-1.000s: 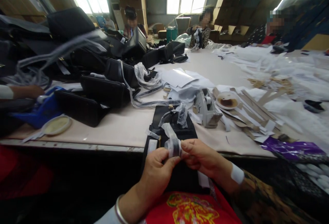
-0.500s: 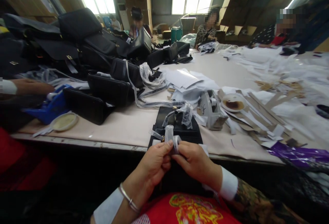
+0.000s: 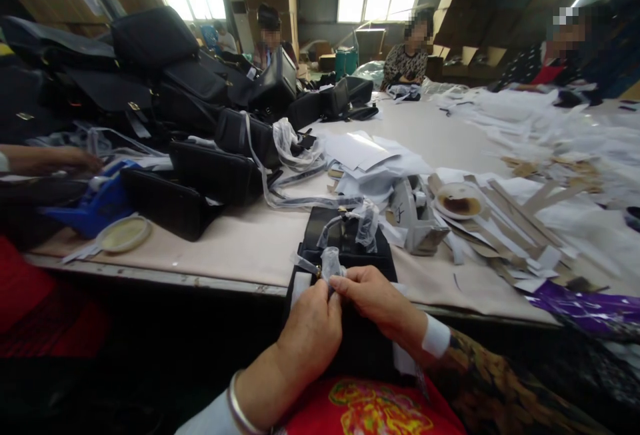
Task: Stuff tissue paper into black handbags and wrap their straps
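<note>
A black handbag [image 3: 373,258] leans over the table's front edge, towards my lap. Clear plastic wrap [image 3: 331,262] bunches up above its front, around what looks like a strap end. My left hand [image 3: 311,328] is closed on the lower part of this wrap, thumb upward. From the right, my right hand [image 3: 377,302] pinches the same wrap, its fingertips touching my left thumb. What lies inside the fingers is hidden. The bag's handle [image 3: 367,225] also has clear plastic around it.
Black bags [image 3: 155,42] pile up at the left. Beside me, a co-worker's hand [image 3: 75,158] is near a blue bin [image 3: 95,205]. A grey tape dispenser [image 3: 413,222], paper sheets [image 3: 363,152], a dish of brown stuff [image 3: 457,202] and cardboard strips [image 3: 520,218] lie on the right.
My left hand has turned over and risen, with its back now towards me. The ring-like roll by my right fingers no longer shows. The co-worker's hand at left has shifted slightly.
</note>
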Demonstrator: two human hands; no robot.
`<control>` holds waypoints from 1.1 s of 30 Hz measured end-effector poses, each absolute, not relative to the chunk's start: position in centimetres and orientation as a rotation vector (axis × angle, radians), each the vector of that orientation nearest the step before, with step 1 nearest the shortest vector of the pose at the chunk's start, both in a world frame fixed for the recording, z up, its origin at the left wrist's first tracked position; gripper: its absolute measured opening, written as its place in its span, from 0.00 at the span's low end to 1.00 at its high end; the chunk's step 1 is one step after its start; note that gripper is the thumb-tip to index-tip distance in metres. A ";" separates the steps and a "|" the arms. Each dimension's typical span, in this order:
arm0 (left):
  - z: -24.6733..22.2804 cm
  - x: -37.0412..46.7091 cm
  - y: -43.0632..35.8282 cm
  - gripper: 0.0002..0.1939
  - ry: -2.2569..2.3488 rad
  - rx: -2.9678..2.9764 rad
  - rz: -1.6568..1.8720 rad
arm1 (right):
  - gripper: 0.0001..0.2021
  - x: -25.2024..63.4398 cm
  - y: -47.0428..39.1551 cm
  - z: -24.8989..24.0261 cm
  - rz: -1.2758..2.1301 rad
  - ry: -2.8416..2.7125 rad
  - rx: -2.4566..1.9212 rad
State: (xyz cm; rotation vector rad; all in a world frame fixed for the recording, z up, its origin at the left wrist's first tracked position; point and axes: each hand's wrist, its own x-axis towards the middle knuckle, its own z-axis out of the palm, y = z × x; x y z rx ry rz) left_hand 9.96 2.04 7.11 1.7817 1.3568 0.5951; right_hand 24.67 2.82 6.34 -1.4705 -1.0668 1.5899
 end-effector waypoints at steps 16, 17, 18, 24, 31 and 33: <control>6.4 4.5 2.2 0.11 1.770 1.969 0.358 | 0.18 24.3 2.7 7.4 1.891 -0.458 -1.234; 6.1 4.6 2.0 0.10 1.777 1.960 0.362 | 0.17 24.3 2.6 7.4 1.898 -0.439 -1.231; 5.9 4.7 1.7 0.09 1.783 1.947 0.383 | 0.16 24.4 2.5 7.4 1.905 -0.430 -1.231; 6.5 3.4 0.1 0.11 1.405 1.515 0.672 | 0.15 24.8 1.7 7.0 1.932 -0.388 -1.201; 7.1 1.9 -2.9 0.14 1.049 1.454 0.621 | 0.21 23.6 1.2 6.5 1.926 -0.342 -1.112; 7.3 2.2 -3.0 0.13 1.033 1.456 0.696 | 0.22 22.9 1.1 6.7 1.888 -0.317 -1.126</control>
